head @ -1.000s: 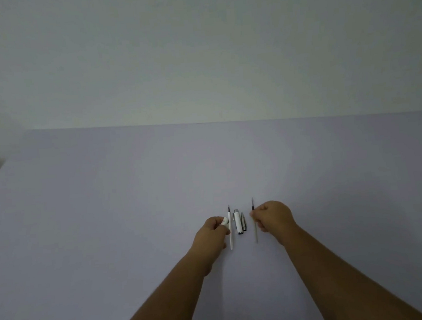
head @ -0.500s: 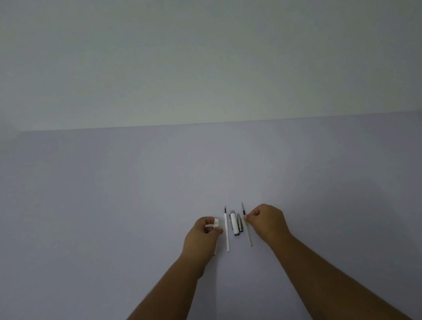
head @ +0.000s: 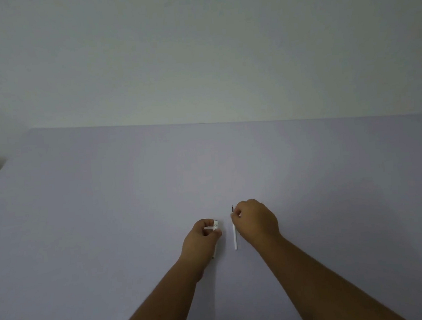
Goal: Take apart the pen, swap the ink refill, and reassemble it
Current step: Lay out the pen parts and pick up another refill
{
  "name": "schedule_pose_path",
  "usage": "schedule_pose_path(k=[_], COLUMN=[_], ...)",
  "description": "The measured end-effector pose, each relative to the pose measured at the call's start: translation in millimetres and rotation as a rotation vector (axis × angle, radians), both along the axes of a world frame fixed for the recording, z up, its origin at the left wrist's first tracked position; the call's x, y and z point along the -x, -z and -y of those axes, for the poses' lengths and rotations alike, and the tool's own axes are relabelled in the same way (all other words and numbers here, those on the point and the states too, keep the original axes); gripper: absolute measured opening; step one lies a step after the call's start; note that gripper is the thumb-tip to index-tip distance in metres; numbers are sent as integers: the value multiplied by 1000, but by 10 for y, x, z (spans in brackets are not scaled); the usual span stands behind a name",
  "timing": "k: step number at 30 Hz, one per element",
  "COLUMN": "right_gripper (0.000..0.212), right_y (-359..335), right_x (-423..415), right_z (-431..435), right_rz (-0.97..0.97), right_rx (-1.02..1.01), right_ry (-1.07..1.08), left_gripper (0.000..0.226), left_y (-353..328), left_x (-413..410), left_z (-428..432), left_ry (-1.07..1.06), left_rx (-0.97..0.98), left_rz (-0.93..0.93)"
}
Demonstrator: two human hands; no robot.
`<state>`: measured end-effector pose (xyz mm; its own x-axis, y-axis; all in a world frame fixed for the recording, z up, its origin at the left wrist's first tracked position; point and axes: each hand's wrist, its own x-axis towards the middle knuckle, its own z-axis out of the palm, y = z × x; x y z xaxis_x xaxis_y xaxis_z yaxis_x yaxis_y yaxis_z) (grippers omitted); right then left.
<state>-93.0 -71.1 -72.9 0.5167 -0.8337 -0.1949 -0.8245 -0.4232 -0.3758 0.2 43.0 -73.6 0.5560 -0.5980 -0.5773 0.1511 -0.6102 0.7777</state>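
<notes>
White barrel [head: 214, 225] sits in my left hand [head: 201, 239], fingers curled shut around it, above the grey table [head: 108, 218]. My right hand [head: 256, 220] pinches a thin refill [head: 235, 236] near its dark tip, just beside the barrel. Judgement: refill swap in hand; next I must line the refill up with the barrel's opening.

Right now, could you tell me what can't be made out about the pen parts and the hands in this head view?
- Pen barrel: mostly wrapped by the left hand; only its white end shows.
- Refill: the right hand covers part of it; whether it is pinched or only touched is unclear.
- Other pen parts: none visible; possibly under the right hand.
- Refill tip: too small to tell its type.
- Both forearms: cut off by the bottom edge.
</notes>
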Motion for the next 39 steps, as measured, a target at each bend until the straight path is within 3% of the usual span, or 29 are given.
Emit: schedule_pose_path(k=[6,20,23,27,29,39], right_gripper=[22,26,27,24,23,18], right_y=[97,111,0,-184,-260,-376], right_x=[-152,-217,-228,-198,-166,66], right_z=[-103,-291,-314,-234,-204,-226], right_rz=[-231,-188,-45,466,596,739], right_rx=[82,-2,-71,-259,-322,-395], right_ry=[-112,35,126,337,392,475], left_gripper=[19,14,12,15,17,11], left_y=[-29,-70,-76,-129,-176,-355], left_x=[-63,-159,-177,-168,-145,23], left_z=[-94,-261,-307,-315,-300,-243], left_ry=[3,17,50,98,108,182], left_rx=[-13,-5,-15,-31,-26,43], left_rz=[18,32,68,105,102,90])
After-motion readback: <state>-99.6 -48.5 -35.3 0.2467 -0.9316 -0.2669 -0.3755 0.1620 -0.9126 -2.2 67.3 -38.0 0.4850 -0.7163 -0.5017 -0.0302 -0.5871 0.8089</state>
